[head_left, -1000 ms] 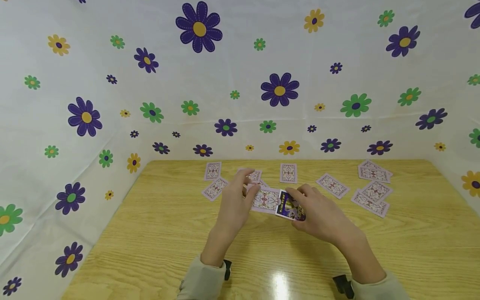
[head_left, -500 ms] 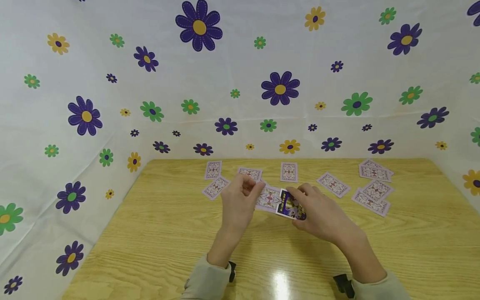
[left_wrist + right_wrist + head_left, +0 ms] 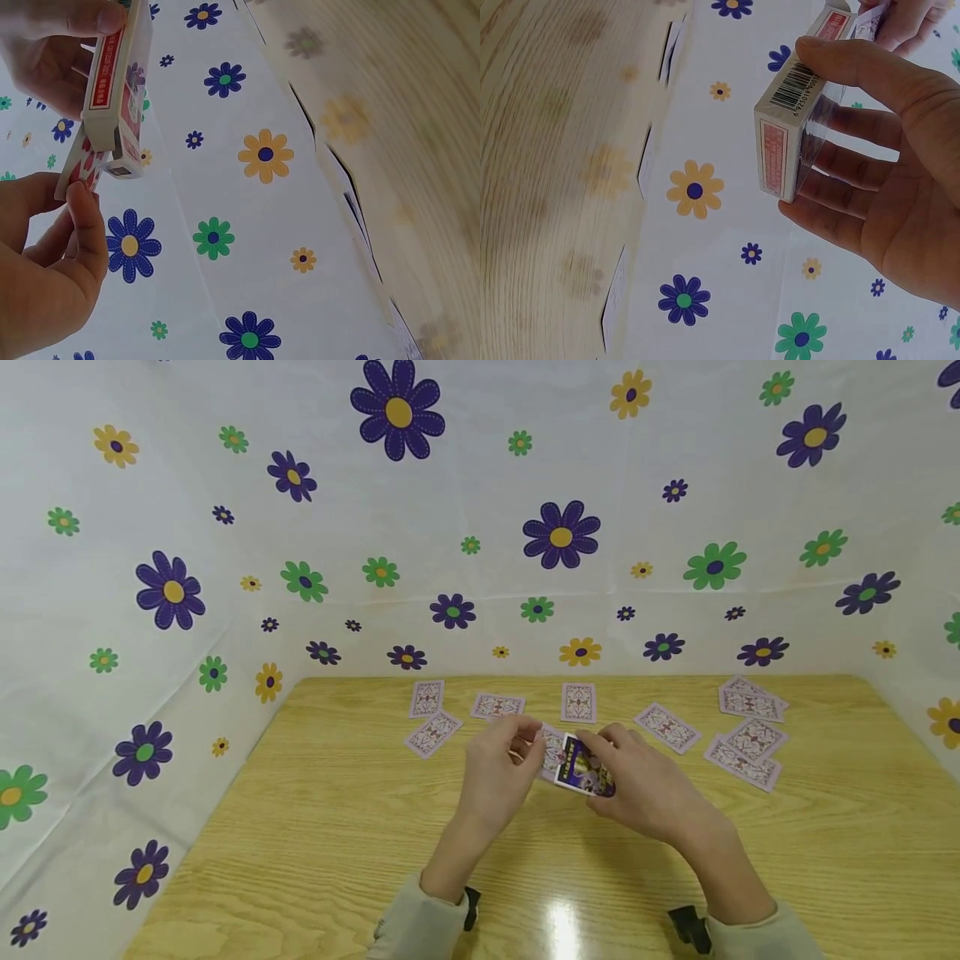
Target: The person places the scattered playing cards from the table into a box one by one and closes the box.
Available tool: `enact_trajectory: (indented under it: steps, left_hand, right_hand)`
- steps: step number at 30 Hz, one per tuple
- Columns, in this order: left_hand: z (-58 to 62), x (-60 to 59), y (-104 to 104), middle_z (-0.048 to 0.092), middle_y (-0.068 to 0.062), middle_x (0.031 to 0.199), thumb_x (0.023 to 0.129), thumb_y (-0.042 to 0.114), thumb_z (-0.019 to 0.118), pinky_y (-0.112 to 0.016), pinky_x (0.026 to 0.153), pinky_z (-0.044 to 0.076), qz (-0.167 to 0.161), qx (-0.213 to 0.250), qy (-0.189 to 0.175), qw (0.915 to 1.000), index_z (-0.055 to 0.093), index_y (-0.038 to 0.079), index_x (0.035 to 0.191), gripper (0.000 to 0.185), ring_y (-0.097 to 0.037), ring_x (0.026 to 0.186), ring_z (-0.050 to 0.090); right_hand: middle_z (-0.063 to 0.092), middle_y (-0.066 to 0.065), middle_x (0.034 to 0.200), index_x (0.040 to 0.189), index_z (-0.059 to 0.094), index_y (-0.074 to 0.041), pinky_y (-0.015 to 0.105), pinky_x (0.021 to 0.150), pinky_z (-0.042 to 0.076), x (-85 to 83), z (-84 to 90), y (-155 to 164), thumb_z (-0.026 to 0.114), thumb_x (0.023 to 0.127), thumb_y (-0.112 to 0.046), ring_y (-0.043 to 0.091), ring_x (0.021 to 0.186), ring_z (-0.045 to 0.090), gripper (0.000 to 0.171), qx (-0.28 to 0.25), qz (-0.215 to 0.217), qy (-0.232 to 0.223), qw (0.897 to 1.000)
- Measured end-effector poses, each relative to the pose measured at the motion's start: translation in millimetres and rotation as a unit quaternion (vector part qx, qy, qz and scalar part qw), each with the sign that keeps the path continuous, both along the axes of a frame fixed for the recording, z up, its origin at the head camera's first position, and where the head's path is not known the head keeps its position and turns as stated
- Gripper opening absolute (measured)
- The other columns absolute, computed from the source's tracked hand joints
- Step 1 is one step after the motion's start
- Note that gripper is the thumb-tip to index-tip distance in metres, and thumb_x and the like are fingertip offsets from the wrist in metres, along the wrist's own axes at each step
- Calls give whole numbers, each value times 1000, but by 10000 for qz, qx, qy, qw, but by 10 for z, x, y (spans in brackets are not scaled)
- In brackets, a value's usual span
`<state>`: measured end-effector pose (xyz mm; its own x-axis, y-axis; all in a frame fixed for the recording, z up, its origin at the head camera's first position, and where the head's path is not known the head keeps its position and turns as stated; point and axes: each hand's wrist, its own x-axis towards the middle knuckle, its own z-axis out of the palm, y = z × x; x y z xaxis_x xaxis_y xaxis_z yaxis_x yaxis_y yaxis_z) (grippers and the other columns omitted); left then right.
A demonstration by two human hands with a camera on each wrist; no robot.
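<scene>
My right hand (image 3: 600,772) grips a purple card box (image 3: 579,768) just above the wooden table (image 3: 315,827), thumb on top and fingers underneath. In the right wrist view the box (image 3: 795,112) shows a barcode and a red side panel. My left hand (image 3: 528,747) pinches a patterned-back card (image 3: 553,747) at the box's left end. In the left wrist view the card (image 3: 77,169) touches the lower end of the box (image 3: 112,90), between my thumb and fingers (image 3: 86,217).
Several face-down cards lie across the far half of the table: two at the left (image 3: 433,732), single ones near the middle (image 3: 578,702) and right of it (image 3: 666,727), and a cluster at the far right (image 3: 746,752). Flowered cloth walls (image 3: 225,568) enclose the table on three sides.
My left hand has drawn a card rightward up to the end of the box. The right hand and the box have barely moved.
</scene>
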<state>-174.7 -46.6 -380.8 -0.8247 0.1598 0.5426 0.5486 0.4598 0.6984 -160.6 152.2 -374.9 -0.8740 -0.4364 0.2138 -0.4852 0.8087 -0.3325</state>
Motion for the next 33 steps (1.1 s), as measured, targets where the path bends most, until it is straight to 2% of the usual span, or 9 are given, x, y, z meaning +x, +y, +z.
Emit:
enact_trajectory:
  steps: [9,22,28,33]
  left_hand:
    - [-8,71,66,68,-8,94,91,3,68,-18,61,51,42,-751,71,9971,71,0,107,16,-16,75,62]
    - [-42,124,138,71,-8,91,93,5,67,-16,65,53,214,-1600,771,9839,70,-1,114,22,-15,75,65]
    - [-41,127,144,71,-3,85,93,9,68,-17,64,50,232,-1822,770,9800,70,1,114,23,-13,74,61]
    - [-31,129,143,73,-2,88,92,10,69,-18,62,50,218,-1980,714,9774,70,4,116,24,-13,74,62]
  right_hand:
    - [57,15,115,139,54,-3,35,77,53,0,22,9,86,75,-17,20,90,54,74,28,-24,16,10000]
    - [58,13,110,137,56,-3,35,77,54,-4,7,21,87,73,-15,19,89,56,72,-19,63,299,9995]
    - [58,13,110,137,56,-2,36,76,54,-2,0,27,87,73,-14,19,88,56,72,-40,73,336,9994]
    - [58,14,111,137,56,-2,36,78,55,5,-7,33,88,73,-14,20,90,58,73,-45,17,268,9996]
